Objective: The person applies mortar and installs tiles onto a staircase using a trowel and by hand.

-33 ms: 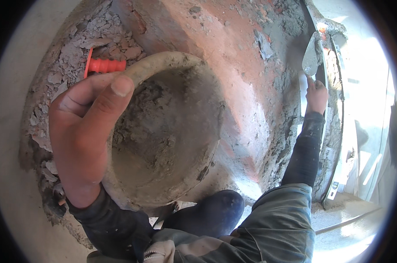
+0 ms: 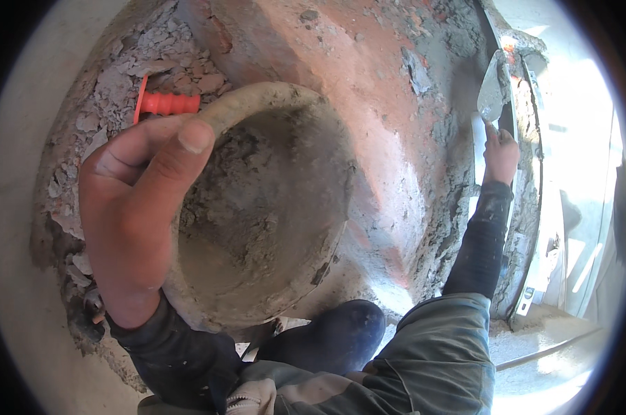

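Rubble [image 2: 171, 55] lies beside the bucket [image 2: 278, 92], whose left side the left hand [image 2: 134, 200] grips.

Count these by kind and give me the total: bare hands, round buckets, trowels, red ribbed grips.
Bare hands: 2, left hand and right hand
Round bucket: 1
Trowel: 1
Red ribbed grip: 1
Total: 5

The left hand [image 2: 129, 214] grips a round bucket [image 2: 275, 91] by its rim, grey mortar [image 2: 257, 190] inside, a red ribbed piece [image 2: 171, 104] on rubble [image 2: 164, 57] just beyond; the right hand [image 2: 501, 155] holds a trowel [image 2: 494, 88] by its handle, near a reddish, mortar-smeared surface [image 2: 333, 48]
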{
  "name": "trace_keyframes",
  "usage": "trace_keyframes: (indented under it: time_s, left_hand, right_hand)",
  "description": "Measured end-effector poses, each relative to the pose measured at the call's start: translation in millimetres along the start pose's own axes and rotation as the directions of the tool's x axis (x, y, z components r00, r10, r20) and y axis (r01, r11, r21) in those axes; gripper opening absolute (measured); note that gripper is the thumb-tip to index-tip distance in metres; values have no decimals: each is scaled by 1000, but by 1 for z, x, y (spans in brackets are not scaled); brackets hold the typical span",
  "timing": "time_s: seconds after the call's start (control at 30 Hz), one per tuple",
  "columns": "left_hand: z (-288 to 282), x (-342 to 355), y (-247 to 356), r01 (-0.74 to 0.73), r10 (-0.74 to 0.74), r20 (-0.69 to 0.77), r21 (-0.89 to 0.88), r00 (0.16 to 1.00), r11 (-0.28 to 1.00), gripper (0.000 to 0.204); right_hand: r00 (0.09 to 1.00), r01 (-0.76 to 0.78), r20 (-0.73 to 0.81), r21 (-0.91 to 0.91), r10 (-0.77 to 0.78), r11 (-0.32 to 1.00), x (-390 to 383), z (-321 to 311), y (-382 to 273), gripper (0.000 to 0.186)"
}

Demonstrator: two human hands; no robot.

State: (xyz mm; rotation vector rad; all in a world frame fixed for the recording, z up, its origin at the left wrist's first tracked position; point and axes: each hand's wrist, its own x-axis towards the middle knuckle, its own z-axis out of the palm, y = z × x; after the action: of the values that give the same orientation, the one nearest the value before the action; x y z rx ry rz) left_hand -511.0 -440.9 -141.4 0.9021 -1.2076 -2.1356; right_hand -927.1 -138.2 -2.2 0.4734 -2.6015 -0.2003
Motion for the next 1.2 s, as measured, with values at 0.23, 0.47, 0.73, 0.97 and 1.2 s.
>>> trace_keyframes:
  time_s: [0.23, 0.47, 0.73, 0.97, 1.2]
  left_hand:
    - [3, -4, 2, 6, -6, 41, 15, 999, 1000, 33]
    - [7, 1, -5, 20, -19, 25, -34, 999, 999, 32]
    - [5, -4, 11, 36, -36, 26, 28, 999, 999, 30]
    - [2, 1, 0, 5, -8, 46, 64, 999, 998, 28]
    - [2, 4, -3, -27, 25, 72, 27, 997, 999, 29]
  right_hand:
    - [865, -235, 442, 773, -236, 589, -53, -74, -68, 32]
    - [842, -216, 508, 624, -181, 751, 37, -78, -89, 27]
    - [861, -244, 496, 598, -114, 763, 50, -9, -103, 34]
    - [932, -57, 316, 608, -176, 792, 109, 50, -132, 51]
    - [999, -44, 28, 486, 35, 873, 161, 105, -105, 47]
